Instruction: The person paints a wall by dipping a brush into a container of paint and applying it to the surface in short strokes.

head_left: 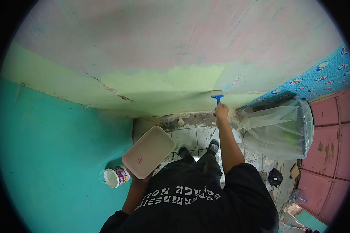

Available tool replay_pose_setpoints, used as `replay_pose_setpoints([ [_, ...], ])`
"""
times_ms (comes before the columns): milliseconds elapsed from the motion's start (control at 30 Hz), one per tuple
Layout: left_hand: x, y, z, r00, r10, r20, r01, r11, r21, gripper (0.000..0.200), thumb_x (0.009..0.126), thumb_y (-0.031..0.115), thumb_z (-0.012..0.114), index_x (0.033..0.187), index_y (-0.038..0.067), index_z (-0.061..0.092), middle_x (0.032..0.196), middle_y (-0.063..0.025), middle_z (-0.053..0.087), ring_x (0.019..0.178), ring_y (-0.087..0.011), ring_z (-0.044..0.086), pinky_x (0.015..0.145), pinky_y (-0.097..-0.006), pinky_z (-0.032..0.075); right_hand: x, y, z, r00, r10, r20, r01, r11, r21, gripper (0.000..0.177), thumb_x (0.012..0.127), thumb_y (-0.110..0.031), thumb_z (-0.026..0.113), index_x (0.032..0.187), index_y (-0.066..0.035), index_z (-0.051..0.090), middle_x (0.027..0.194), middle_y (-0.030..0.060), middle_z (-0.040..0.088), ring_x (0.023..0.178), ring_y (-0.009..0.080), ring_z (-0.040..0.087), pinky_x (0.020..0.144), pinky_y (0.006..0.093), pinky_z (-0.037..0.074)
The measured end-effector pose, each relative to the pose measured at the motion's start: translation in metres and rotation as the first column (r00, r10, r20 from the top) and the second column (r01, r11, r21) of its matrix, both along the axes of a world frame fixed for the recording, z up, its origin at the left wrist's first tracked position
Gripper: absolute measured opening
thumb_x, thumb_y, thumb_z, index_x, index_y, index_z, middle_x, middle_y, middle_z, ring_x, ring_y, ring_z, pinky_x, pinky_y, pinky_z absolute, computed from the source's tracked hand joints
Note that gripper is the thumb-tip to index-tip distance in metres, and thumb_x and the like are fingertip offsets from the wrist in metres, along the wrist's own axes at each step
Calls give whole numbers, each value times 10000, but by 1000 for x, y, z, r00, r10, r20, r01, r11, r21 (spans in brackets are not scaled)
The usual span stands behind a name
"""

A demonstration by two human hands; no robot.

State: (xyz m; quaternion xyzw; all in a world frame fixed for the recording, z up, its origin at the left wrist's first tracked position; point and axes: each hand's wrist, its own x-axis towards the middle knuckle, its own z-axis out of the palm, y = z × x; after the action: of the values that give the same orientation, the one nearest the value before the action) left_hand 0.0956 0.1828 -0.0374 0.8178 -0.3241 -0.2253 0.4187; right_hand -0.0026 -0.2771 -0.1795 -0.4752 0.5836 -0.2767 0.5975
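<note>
The right arm reaches forward, its forearm bare below a short black sleeve, toward the pale green part of the wall. The right hand is closed around the blue handle of a paintbrush, the fingers curled together; how each one lies on the handle cannot be told. The brush points away from the person, its wide bristle end at the pale green paint, just below a greyish patch. Whether the bristles touch the wall is unclear.

The left arm is bent low at the person's side. The left hand is at the near end of a pale pink tray, mostly hidden under it, so the spread of its fingers cannot be seen. The tray is held tilted, above the tiled floor.

White lettering on the black shirt appears upside down and curved; it seems to read "SUPERMASSIVE" and "BLACK HOLE", with some letters lost at the left. Small red marks on the tray are too small to read. A white bucket near the tray, by the turquoise wall, has a colourful printed label that cannot be read. To the right, clear plastic sheeting covers something beside the blue patterned wall covering.
</note>
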Motion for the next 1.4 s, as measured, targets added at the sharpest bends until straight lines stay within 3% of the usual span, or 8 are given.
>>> replay_pose_setpoints([
  [133,-17,-26,53,882,53,-467,-208,935,-287,659,760,225,816,1326,99,503,1256,-73,578,1155,-237,566,977,-387,470,17,3,133,978,-26,209,10,997,79,211,970,-213,522,812,-76,539,620,1,477,479,108,417,465,291,419],
  [233,-3,-23,41,971,97,217,-76,992,-103,586,739,329,795,1228,75,596,1171,-90,637,1096,-269,608,928,-379,476,-3,20,234,929,-24,370,-2,998,70,172,975,-194,531,853,-77,560,634,-10,483,520,95,427,510,261,413],
  [433,12,-46,54,925,102,367,-56,989,-134,651,778,449,733,1285,80,558,1249,-104,603,1162,-270,577,925,-414,495,-50,65,309,782,119,612,-81,993,-90,221,1001,-187,499,1076,0,590,681,-5,491,586,87,451,584,265,430],
  [467,14,-48,50,987,76,-140,-128,901,-415,672,810,503,659,1318,83,528,1292,-113,570,1192,-290,557,942,-438,491,-53,74,310,771,156,618,-104,987,-120,231,1005,-189,489,1088,6,582,686,-5,494,591,84,455,588,262,433],
  [533,18,-51,40,446,-392,-805,-569,569,-593,732,872,612,513,1383,89,467,1380,-131,506,1251,-330,516,976,-487,483,-61,89,298,810,186,556,-123,981,-149,226,1007,-181,490,1087,9,582,690,-2,498,596,85,456,593,258,431],
  [633,15,-74,56,933,5,-360,-213,814,-540,728,839,432,696,1397,66,406,1314,-155,533,1154,-374,576,877,-508,536,-76,111,289,853,250,459,-185,966,-182,238,992,-154,523,1110,32,613,693,-6,509,609,78,458,608,246,435],
  [733,30,-79,36,153,-474,-867,-737,530,-420,723,886,559,535,1399,66,404,1341,-173,504,1162,-417,561,799,-567,551,-87,127,294,882,318,347,-244,939,-241,240,960,-99,573,1127,59,641,710,16,563,623,84,504,604,246,447],
  [1400,-16,-175,76,207,-647,-734,-684,441,-582,691,939,550,284,1395,61,456,1364,-128,525,1255,-321,512,1071,-500,398,-41,118,374,711,608,354,-278,705,-652,151,975,-92,554,919,33,619,656,14,573,533,38,463,509,202,361],
])
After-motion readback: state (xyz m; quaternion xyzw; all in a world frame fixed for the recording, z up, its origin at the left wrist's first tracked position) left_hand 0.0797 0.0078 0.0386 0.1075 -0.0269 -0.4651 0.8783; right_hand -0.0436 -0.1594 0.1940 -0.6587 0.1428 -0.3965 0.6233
